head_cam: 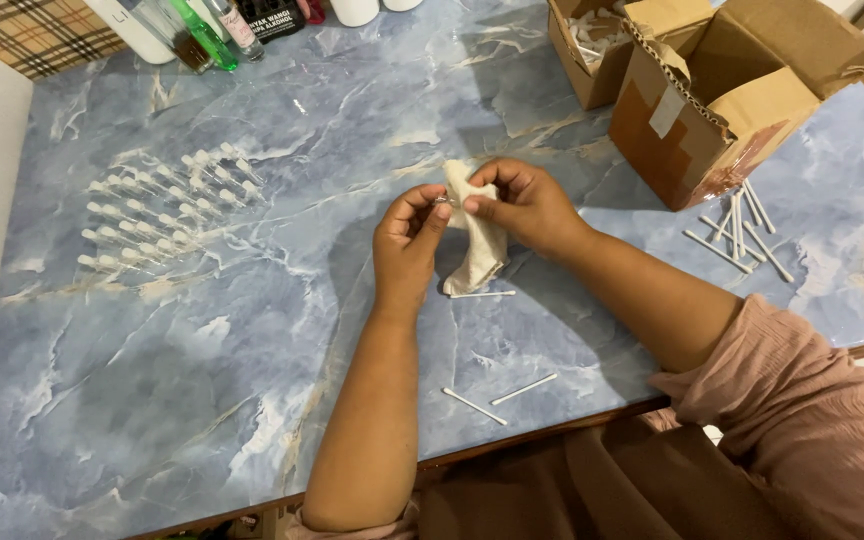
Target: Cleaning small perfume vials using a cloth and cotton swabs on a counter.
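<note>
My right hand [527, 205] holds a cream cloth [479, 245] that hangs down to the blue marble table [202, 350]. My left hand [407, 240] pinches a small clear vial [442, 200] against the top of the cloth. Both hands meet over the middle of the table. A thin white stick [482, 294] lies just below the cloth. Two more white sticks [497, 397] lie near the front edge.
Rows of small clear vials [167, 205] lie on the left. Open cardboard boxes [712, 100] stand at the back right, with a pile of white sticks [742, 230] beside them. Bottles [202, 35] line the back edge.
</note>
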